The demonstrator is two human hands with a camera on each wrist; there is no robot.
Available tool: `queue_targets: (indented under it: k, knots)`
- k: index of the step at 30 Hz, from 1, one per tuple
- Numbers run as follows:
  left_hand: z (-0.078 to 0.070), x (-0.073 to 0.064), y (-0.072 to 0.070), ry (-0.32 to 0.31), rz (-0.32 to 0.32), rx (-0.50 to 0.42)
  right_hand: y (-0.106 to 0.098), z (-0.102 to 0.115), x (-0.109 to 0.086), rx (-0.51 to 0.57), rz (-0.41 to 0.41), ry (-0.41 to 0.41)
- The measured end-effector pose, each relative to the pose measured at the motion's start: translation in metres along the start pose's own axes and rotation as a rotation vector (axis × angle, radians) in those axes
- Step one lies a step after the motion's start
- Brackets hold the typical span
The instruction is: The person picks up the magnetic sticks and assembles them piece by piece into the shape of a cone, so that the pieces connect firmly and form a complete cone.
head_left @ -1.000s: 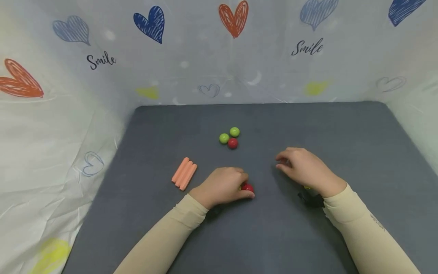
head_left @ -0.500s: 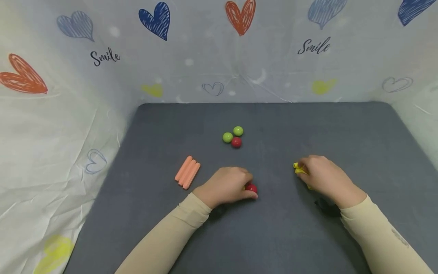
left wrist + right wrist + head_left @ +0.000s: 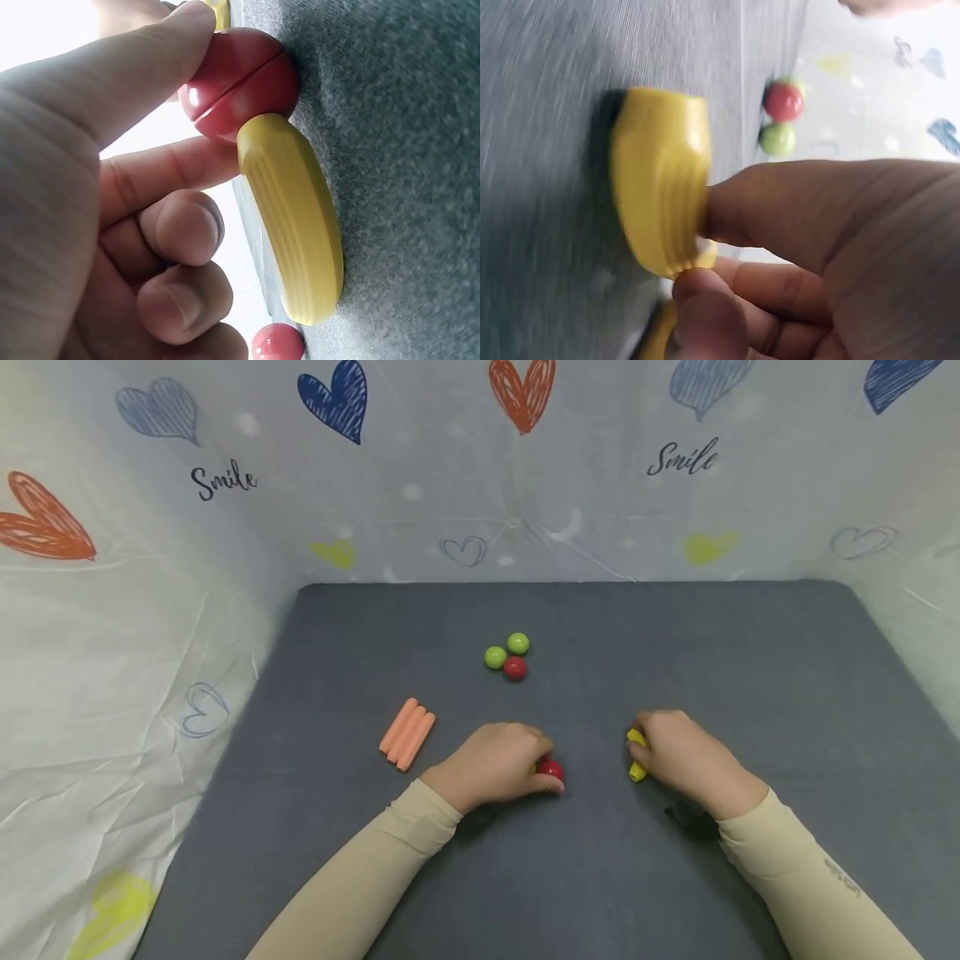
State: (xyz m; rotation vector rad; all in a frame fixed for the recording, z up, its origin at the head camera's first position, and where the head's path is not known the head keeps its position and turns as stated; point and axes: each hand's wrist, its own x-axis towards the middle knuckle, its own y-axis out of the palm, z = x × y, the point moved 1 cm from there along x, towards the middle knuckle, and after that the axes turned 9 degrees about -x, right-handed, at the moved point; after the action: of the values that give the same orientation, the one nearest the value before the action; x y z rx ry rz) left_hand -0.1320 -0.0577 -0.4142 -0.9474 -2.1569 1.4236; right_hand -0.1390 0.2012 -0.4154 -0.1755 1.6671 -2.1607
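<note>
My left hand (image 3: 495, 764) pinches a glossy red ball (image 3: 551, 769) between thumb and index finger, close over the dark cloth. In the left wrist view a seam runs round the red ball (image 3: 240, 84). A ribbed yellow piece shaped like a short banana (image 3: 296, 225) lies with one end against it, mostly hidden by the hand from above. To the right, my right hand (image 3: 690, 758) pinches another such banana-like piece (image 3: 637, 755). In the right wrist view the held banana-like piece (image 3: 661, 180) is blurred, with a further yellow piece (image 3: 658, 334) partly hidden below.
Two green balls (image 3: 495, 657) and another red ball (image 3: 515, 668) cluster at the table's back centre. Three orange sticks (image 3: 407, 734) lie side by side left of my left hand. The dark table (image 3: 585, 877) meets a white sheet (image 3: 420, 460) behind.
My right hand, seen without anything a second ago, has reached right to the yellow pieces and come back left with one. My left hand stays at the red ball. The view has shifted slightly.
</note>
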Motion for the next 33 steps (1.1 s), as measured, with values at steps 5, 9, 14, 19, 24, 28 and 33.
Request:
queue_targets:
  k: [5,9,14,19,24,28,33]
  knots:
    - [0.001,0.001,0.001,0.011,-0.008,0.005,0.008,0.015,0.009,-0.009,-0.037,-0.022]
    - [0.003,0.001,0.002,0.023,-0.013,0.006,0.014,0.026,0.018,0.023,-0.039,-0.035]
    - [0.003,0.001,0.003,0.019,-0.007,0.007,0.020,0.035,0.028,0.074,-0.033,-0.018]
    - [0.004,0.002,0.003,0.021,-0.007,0.018,0.024,0.040,0.034,0.107,-0.064,0.002]
    - [0.003,0.002,0.002,0.021,0.002,-0.001,0.025,0.046,0.034,0.146,-0.134,0.009]
    - [0.003,0.002,0.001,0.018,0.002,-0.014,0.026,0.050,0.034,0.164,-0.156,0.011]
    - [0.005,0.002,0.003,0.020,-0.002,-0.015,0.028,0.050,0.034,0.171,-0.157,0.022]
